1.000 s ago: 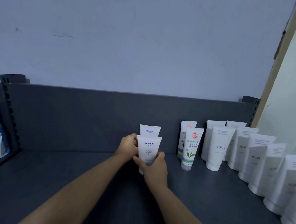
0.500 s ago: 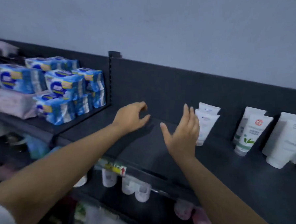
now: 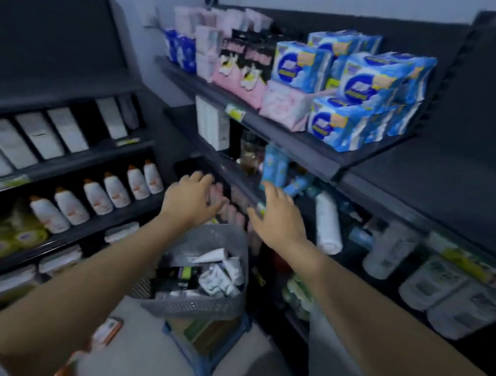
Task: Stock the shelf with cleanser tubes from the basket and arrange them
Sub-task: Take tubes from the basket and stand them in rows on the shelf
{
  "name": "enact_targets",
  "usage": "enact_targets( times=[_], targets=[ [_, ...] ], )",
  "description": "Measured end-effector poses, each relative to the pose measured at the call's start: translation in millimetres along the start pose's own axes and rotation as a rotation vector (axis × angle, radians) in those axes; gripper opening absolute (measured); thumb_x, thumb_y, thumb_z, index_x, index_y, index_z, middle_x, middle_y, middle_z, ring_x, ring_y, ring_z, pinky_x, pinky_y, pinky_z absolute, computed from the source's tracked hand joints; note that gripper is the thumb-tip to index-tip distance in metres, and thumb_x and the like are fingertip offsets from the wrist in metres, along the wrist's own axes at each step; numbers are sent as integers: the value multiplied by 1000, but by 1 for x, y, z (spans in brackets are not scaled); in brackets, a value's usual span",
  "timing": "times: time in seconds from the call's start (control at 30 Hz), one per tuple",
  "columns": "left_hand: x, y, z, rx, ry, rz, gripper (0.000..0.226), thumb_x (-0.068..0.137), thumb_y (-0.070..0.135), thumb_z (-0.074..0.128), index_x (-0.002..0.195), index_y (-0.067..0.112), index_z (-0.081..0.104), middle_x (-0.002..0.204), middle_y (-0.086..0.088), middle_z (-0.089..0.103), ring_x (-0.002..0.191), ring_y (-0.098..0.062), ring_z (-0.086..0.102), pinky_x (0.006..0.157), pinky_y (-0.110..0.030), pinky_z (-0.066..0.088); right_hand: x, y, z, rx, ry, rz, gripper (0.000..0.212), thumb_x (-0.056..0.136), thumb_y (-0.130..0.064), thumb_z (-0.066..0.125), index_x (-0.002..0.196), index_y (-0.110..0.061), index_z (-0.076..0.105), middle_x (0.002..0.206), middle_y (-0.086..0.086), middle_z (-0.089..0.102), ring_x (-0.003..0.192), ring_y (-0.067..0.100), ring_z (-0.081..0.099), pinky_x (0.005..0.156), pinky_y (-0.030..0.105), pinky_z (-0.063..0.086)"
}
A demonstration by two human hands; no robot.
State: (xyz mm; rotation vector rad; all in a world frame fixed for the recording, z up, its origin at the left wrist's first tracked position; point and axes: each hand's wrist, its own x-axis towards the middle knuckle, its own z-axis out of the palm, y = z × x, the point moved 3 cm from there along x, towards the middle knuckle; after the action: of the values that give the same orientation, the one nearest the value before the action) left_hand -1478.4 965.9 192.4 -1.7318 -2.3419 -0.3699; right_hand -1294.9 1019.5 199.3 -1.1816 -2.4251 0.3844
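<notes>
Head view is showing 2 empty hands, left hand (image 3: 193, 199) and right hand (image 3: 278, 218), reaching forward with fingers spread, gripping nothing. Just below them, the grey basket (image 3: 191, 307) is holding several cleanser tubes (image 3: 225, 268), so stocking is looking unfinished.

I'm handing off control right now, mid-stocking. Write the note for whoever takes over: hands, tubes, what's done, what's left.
Hands: left hand and right hand both open and empty, held out above the grey basket.
Things: cleanser tubes lie loose in the basket beside dark boxes; the stocked shelf is out of view.
Done: a second ago both hands stood a tube on that shelf, in front of a matching one.
Left: take the next tube, shelve it, align it; several remain.
</notes>
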Motion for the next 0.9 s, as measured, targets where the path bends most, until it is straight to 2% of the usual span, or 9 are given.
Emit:
enact_targets(
  times=[0.1,0.23,0.37,0.43,0.5,0.63,0.73,0.8,0.9],
  targets=[
    [-22,-73,45,25,-180,-136,60,89,59,49,134,18,46,128,-6,52,114,-30,53,82,-40,48,17,-14,75,-49,-221,67,57,91,-36,56,138,-11,36,134,12,48,125,32,44,98,40,41],
    [-48,-125,97,25,-325,-200,62,90,58,49,135,16,43,131,-8,50,113,-30,53,77,-38,48,30,-3,153,-52,-385,191,66,91,-34,56,144,-9,27,140,14,43,125,35,46,91,41,46],
    [-69,-155,163,-51,-465,-326,59,89,56,51,131,15,47,128,-11,51,117,-33,51,83,-41,48,36,18,223,-54,-584,280,47,92,-29,58,129,-5,42,129,18,50,111,36,53,77,37,44],
    [-75,-160,195,-79,-532,-373,63,89,55,52,137,16,43,130,-11,50,119,-34,50,90,-41,46,41,33,260,-56,-672,301,48,92,-26,61,132,-7,43,131,16,50,111,35,54,78,36,44],
    [-82,-162,226,-114,-595,-426,61,88,53,54,137,17,44,131,-10,49,120,-33,50,91,-40,45,45,46,298,-63,-752,311,52,90,-26,64,134,-5,44,136,17,47,118,35,51,89,39,47],
    [-98,-154,283,-385,-658,-473,46,88,39,62,126,15,57,124,-9,54,111,-30,58,89,-39,49,45,69,366,-96,-905,331,47,93,-29,58,130,-3,44,123,18,58,110,34,56,74,33,43],
    [-105,-147,319,-458,-737,-601,34,87,33,65,113,12,60,111,-11,62,102,-30,61,83,-37,51,37,84,405,-161,-977,351,33,93,-23,58,122,-8,53,120,13,63,109,31,59,84,36,50],
    [-111,-143,341,-428,-900,-675,48,82,35,70,123,15,54,115,-11,62,107,-29,60,86,-37,51,38,89,420,-228,-965,370,21,94,-13,55,114,-9,58,119,12,63,109,28,60,86,36,50],
    [-116,-134,367,-391,-1092,-599,58,75,38,77,124,17,55,123,-9,57,114,-27,56,93,-37,48,43,94,437,-312,-1014,393,28,93,-10,55,121,-9,53,124,9,60,115,27,57,87,39,49]
  ],
)
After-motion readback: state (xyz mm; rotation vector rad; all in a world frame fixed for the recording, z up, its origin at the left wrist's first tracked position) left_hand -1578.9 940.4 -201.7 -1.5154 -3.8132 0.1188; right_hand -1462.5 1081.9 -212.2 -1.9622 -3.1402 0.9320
